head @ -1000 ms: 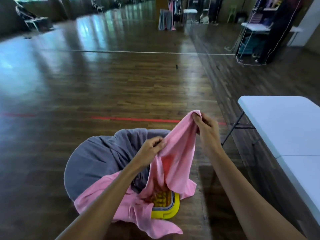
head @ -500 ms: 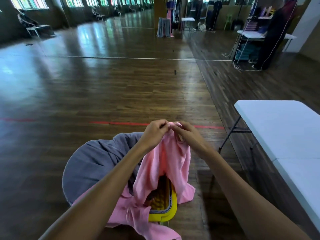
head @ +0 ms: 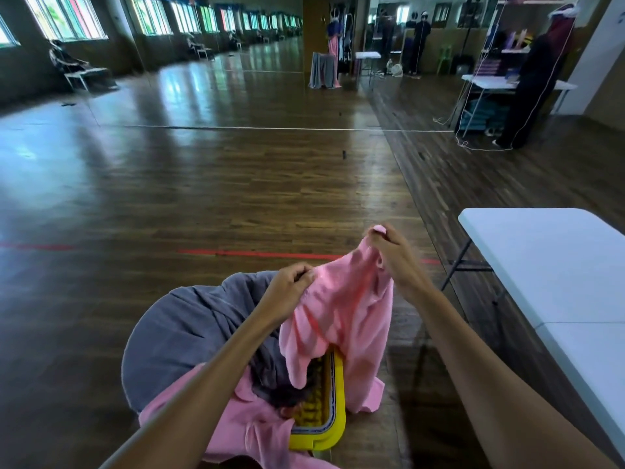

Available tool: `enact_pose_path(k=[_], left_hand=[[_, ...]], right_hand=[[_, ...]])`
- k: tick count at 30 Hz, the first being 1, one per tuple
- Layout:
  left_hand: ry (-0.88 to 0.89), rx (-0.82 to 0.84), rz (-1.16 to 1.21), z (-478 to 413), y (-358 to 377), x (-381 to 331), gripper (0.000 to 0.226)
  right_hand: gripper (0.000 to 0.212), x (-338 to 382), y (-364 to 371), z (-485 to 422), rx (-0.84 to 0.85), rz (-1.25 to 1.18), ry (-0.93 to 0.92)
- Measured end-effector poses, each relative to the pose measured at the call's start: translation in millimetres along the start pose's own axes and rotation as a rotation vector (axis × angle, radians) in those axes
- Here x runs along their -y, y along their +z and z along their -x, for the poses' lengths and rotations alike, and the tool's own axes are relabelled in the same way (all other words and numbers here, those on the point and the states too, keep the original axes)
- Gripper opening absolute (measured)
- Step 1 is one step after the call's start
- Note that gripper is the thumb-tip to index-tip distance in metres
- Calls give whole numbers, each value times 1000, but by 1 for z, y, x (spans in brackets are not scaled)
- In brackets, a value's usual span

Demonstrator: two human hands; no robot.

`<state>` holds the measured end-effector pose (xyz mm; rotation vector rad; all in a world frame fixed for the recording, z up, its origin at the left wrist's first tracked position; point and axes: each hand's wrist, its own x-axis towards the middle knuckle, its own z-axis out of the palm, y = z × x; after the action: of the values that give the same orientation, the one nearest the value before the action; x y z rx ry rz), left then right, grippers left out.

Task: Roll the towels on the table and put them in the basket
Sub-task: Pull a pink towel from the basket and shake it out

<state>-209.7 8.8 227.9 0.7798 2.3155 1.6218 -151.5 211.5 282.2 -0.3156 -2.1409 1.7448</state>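
Observation:
A pink towel [head: 341, 316] hangs in the air above a yellow basket [head: 333, 424] on the floor. My left hand [head: 291, 289] pinches its top edge on the left. My right hand [head: 394, 253], higher and further right, grips the towel's upper corner. The towel's lower end drapes over the basket's right rim. A grey towel [head: 189, 330] is spread over the basket's left side, and another pink towel [head: 250, 424] lies over its near side, partly hidden by my left forearm.
A white folding table [head: 554, 272] stands at the right, its dark legs reaching towards the basket. Wooden floor with a red line [head: 257, 253] stretches ahead. A person [head: 534, 82] stands at another table far back right.
My hands, together at the towel's top half a second ago, have moved apart. The right hand has risen to the right with a corner, spreading the towel's upper edge.

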Motion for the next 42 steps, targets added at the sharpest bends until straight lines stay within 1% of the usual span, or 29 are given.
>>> enact_pose_path(k=[3,5,7,8,11,13,15,17,20,22,25,28,30,32,33,36,39,40,42], left_hand=[[74,-21,15,-15,7,-16,18],[112,-19,14,-24,11,-23,18],[112,-28,23,-29,13,-24,15],[106,-32,20,-31,13,-24,14],[84,-17,9,-33,16,-20,14],[67,3,13,-31,18,-19,13],[50,11,-3,-28,18,-15,15],[24,37,-48,-21,17,-7,18],[-42,40,-127,-7,22,7,21],[-69,-21,-166,-4,27,10,22],[-67,-87,-54,-16,30,-1,30],[19,-46,-40,-29,32,-17,30],[52,-20,-70,-35,34,-26,29],[68,-19,-95,-39,36,-30,29],[69,-29,-111,-41,36,-30,30],[99,-68,-164,-43,35,-29,39],[100,-95,-197,-43,36,-32,44],[103,-103,-205,-44,36,-32,45],[104,-93,-215,-44,35,-35,46]], right_hand=[[18,-9,12,3,236,160,-49],[18,-12,17,5,324,158,-55],[20,-14,17,7,303,61,-25],[22,-14,17,7,288,51,-17],[20,-19,15,4,235,182,-63],[19,-20,11,1,137,252,-89],[23,-11,5,2,18,208,-82],[34,1,-6,1,-89,118,-76],[39,16,-19,-3,-139,44,-100],[38,16,-21,-5,-124,55,-99],[33,6,-18,-6,42,85,-41],[41,-9,-14,-4,180,190,48],[32,-14,-9,-2,236,197,16],[22,-13,-6,2,224,149,9],[22,-12,-5,5,202,129,11],[34,-12,-5,10,160,112,15],[37,-15,-3,12,147,210,39],[36,-18,-3,12,137,230,35],[23,-22,-2,13,94,193,40]])
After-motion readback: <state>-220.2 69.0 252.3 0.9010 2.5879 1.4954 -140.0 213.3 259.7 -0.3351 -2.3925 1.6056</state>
